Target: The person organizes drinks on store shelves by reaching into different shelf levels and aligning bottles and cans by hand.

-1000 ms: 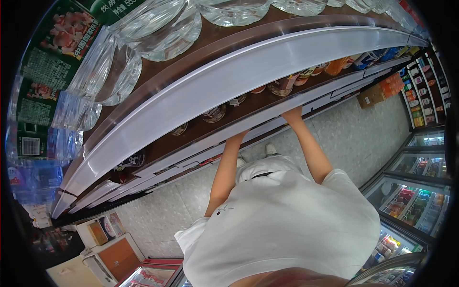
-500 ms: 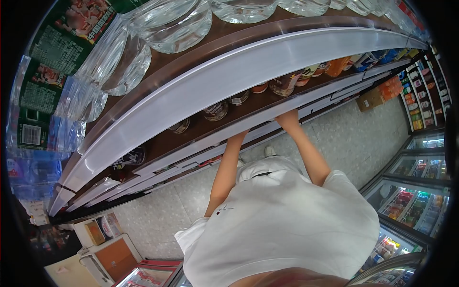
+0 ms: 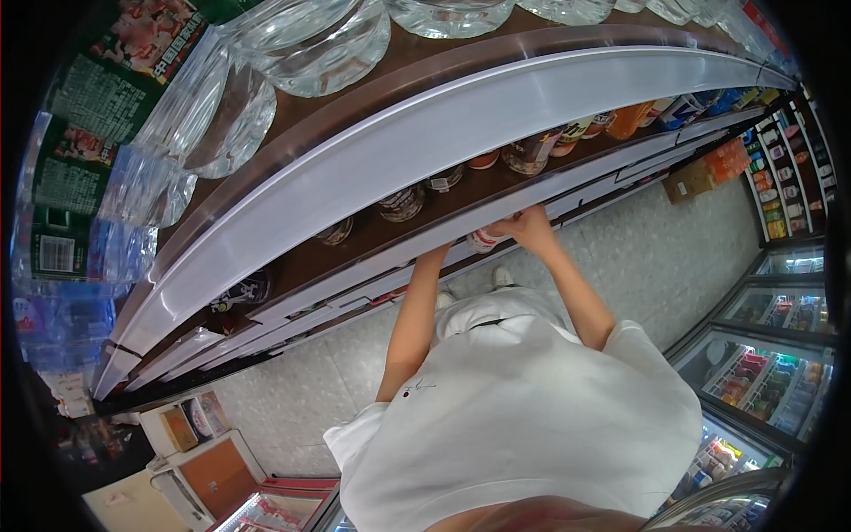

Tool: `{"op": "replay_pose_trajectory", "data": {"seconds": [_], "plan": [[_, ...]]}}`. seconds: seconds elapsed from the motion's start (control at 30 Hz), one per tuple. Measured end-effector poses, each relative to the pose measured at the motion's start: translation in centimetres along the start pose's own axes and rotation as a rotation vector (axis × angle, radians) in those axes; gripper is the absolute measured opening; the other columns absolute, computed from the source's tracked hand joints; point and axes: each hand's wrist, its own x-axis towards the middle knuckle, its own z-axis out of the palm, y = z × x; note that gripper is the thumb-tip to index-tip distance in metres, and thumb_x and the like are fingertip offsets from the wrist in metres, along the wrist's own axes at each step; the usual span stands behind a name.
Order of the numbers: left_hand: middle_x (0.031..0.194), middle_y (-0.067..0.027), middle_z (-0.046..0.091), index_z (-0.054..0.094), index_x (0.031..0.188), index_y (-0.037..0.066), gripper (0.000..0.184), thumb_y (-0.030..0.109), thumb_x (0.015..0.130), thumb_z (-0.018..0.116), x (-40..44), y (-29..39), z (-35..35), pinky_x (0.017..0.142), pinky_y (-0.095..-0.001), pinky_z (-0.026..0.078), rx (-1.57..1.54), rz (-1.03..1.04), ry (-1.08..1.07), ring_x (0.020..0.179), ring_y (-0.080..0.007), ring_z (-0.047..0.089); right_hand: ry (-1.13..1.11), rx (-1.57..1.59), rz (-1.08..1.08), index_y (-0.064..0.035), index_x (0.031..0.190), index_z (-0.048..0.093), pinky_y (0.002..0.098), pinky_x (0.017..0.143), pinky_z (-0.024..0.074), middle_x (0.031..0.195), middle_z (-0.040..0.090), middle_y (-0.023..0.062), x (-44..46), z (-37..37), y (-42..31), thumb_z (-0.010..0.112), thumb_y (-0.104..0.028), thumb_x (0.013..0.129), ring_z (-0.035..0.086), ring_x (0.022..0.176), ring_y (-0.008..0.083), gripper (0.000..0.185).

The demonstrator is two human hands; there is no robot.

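Just below shelf lip [image 3: 567, 183]: red-and-white container [image 3: 482, 240], right hand [image 3: 530, 227] partly closed on its side, probably steadying it. Left hand mostly hidden under lip; openness, hold can't be told.

- Small container [image 3: 482, 239]: white, red markings; one end hidden, contents can't be made out.
- Pose: tilted, gripped in the right hand [image 3: 530, 227].
- Location: off the floor, just beside the white shelf-edge strip [image 3: 417, 246].
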Motion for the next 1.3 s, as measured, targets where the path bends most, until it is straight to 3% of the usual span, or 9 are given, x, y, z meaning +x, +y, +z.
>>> {"op": "replay_pose_trajectory", "data": {"seconds": [0.1, 0.2, 0.3, 0.47, 0.77, 0.97, 1.07, 1.2, 1.3], "plan": [[0.105, -0.0131, 0.059, 0.059, 0.105, 0.011, 0.037, 0.035, 0.078, 0.057, -0.6, -0.8, 0.1, 0.084, -0.0378, 0.044, 0.013, -0.079, -0.081, 0.097, -0.0302, 0.055, -0.026, 0.072, -0.089, -0.0019, 0.085, 0.062, 0.029, 0.061, 0.0442, 0.075, 0.061, 0.0087, 0.2, 1.3, -1.2, 0.074, -0.015, 0.06, 0.055, 0.066, 0.018, 0.031], [0.107, -0.0135, 0.058, 0.059, 0.106, 0.011, 0.036, 0.034, 0.078, 0.057, -0.1, 0.3, -1.5, 0.085, -0.0388, 0.043, -0.072, -0.188, -0.101, 0.099, -0.0305, 0.054, -0.142, -0.258, 0.009, 0.0003, 0.087, 0.061, 0.0309, 0.066, 0.0448, 0.08, 0.061, 0.0116, 0.7, 1.6, -1.9, 0.074, -0.017, 0.063, 0.058, 0.073, 0.0234, 0.032], [0.107, -0.0144, 0.058, 0.059, 0.106, 0.01, 0.036, 0.033, 0.078, 0.057, -0.3, 0.2, -1.9, 0.085, -0.0387, 0.043, -0.082, -0.25, -0.177, 0.1, -0.0308, 0.054, -0.086, -0.19, -0.291, 0.0015, 0.087, 0.059, 0.0327, 0.067, 0.0453, 0.078, 0.06, 0.0126, 1.2, 2.7, 0.7, 0.074, -0.018, 0.066, 0.058, 0.074, 0.0255, 0.033], [0.105, -0.0143, 0.06, 0.06, 0.104, 0.007, 0.032, 0.027, 0.079, 0.059, -1.3, -1.8, -0.4, 0.082, -0.0385, 0.046, 0.091, 0.009, 0.124, 0.096, -0.0291, 0.057, -0.161, -0.344, -0.234, -0.0002, 0.099, 0.056, 0.0391, 0.077, 0.0426, 0.095, 0.059, 0.018, 1.8, 3.8, 3.2, 0.067, -0.021, 0.073, 0.055, 0.09, 0.0339, 0.035], [0.104, -0.0159, 0.059, 0.061, 0.103, 0.012, 0.032, 0.029, 0.076, 0.058, 0.0, 0.8, -4.0, 0.083, -0.0398, 0.044, 0.079, -0.345, -0.335, 0.098, -0.032, 0.055, -0.232, -0.439, -0.234, 0.0007, 0.084, 0.058, 0.0396, 0.069, 0.0429, 0.079, 0.06, 0.0172, 3.2, 4.9, 3.3, 0.055, -0.019, 0.08, 0.057, 0.078, 0.0323, 0.021], [0.105, -0.0158, 0.059, 0.06, 0.104, 0.011, 0.035, 0.032, 0.077, 0.056, 0.6, 0.3, -3.4, 0.084, -0.0397, 0.043, 0.048, -0.359, -0.421, 0.1, -0.0329, 0.054, -0.218, -0.408, -0.246, 0.0, 0.085, 0.059, 0.0396, 0.07, 0.0434, 0.08, 0.06, 0.0173, 2.7, 5.0, 1.7, 0.057, -0.017, 0.077, 0.057, 0.078, 0.0321, 0.019], [0.106, -0.0161, 0.059, 0.061, 0.103, 0.01, 0.035, 0.034, 0.079, 0.054, 0.9, 1.2, -4.0, 0.085, -0.0392, 0.043, -0.056, -0.291, -0.26, 0.1, -0.0328, 0.054, -0.17, -0.424, -0.311, -0.0009, 0.088, 0.059, 0.0402, 0.071, 0.0438, 0.082, 0.06, 0.0167, 2.4, 5.3, 3.1, 0.058, -0.017, 0.076, 0.057, 0.08, 0.0329, 0.02], [0.104, -0.0163, 0.059, 0.062, 0.101, 0.009, 0.033, 0.032, 0.08, 0.053, 0.7, 1.1, -3.1, 0.084, -0.0385, 0.043, 0.013, -0.391, -0.357, 0.098, -0.0332, 0.054, -0.183, -0.431, -0.343, -0.0021, 0.09, 0.06, 0.0406, 0.072, 0.0441, 0.085, 0.061, 0.0159, 2.7, 5.1, 3.6, 0.059, -0.019, 0.075, 0.057, 0.082, 0.0338, 0.022], [0.101, -0.0161, 0.06, 0.062, 0.099, 0.009, 0.029, 0.028, 0.079, 0.055, -0.4, 0.3, -2.3, 0.083, -0.0378, 0.044, 0.072, -0.248, -0.23, 0.095, -0.0329, 0.055, -0.198, -0.404, -0.308, -0.0032, 0.09, 0.06, 0.04, 0.071, 0.0441, 0.085, 0.061, 0.0153, 2.7, 5.2, 3.2, 0.06, -0.02, 0.074, 0.057, 0.083, 0.0333, 0.022]]}}
